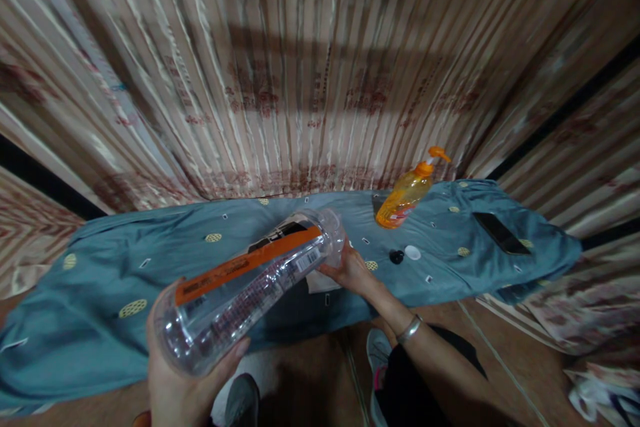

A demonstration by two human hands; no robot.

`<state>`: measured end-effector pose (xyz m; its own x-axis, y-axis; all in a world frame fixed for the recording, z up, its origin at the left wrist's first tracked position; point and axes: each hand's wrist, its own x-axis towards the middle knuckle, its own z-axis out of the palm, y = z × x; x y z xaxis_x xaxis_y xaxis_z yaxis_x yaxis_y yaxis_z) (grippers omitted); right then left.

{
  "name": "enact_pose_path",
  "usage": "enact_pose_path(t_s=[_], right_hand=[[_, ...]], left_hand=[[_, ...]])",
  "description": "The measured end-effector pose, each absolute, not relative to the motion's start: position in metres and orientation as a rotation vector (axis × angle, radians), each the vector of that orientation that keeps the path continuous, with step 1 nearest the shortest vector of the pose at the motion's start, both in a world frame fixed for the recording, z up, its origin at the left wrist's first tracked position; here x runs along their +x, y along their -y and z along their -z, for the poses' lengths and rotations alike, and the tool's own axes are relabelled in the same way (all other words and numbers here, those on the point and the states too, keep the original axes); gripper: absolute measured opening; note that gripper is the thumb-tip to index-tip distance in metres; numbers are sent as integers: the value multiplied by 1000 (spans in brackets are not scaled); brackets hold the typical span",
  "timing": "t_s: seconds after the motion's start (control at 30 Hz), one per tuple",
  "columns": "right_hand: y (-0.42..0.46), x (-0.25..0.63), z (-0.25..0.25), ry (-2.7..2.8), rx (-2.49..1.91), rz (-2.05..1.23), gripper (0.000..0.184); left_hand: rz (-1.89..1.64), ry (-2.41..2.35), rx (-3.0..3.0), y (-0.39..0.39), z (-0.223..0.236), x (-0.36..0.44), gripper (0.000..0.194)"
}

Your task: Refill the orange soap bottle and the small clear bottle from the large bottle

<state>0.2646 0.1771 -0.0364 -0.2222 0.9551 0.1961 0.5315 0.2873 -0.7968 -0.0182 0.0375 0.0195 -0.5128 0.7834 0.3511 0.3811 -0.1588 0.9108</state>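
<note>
Aloft above a blue-green printed cloth [180,230], a clear plastic bottle [250,293] slants across a person's two bare hands, its long axis running from lower left, near the body, to upper right, toward the pleated curtain [310,80]. The broad, rounded end points back at the wearer; the other end points away and to the right. An orange strip [245,265] runs lengthwise along the upper side, with a barcode [309,258] near the far end.

The left hand [173,383] cups the near end, thumb pressed along one side and fingers wrapped around the other, their tips mostly hidden by plastic. The right hand [354,270] grips the far end, fingers curled about it; whether they are pressed together or spread cannot be told. A metal bangle [411,329] circles the right wrist.

To the right, an orange pump bottle [406,195] stands upright on the cloth near the curtain. In front of it lie a small black cap [397,256] and a white disc [413,252], side by side; farther right rests a dark smartphone [501,233]. Below, grey shoes [379,349] show on the brown floor [310,373].
</note>
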Motion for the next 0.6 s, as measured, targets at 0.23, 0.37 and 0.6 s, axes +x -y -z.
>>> enact_pose_path(t_s=[0.23,0.37,0.6], right_hand=[[-177,266,31,1834,-1361,-844,97],[-178,268,25,1845,-1321,-880,89],[-178,269,19,1832,-1336,-925,76]], left_hand=[[-1832,-1830,1220,-44,-24,-12,112],[-1837,-1796,1215,-44,-20,-14,108],[-1844,-1786,1323,-42,-9,-17,108]])
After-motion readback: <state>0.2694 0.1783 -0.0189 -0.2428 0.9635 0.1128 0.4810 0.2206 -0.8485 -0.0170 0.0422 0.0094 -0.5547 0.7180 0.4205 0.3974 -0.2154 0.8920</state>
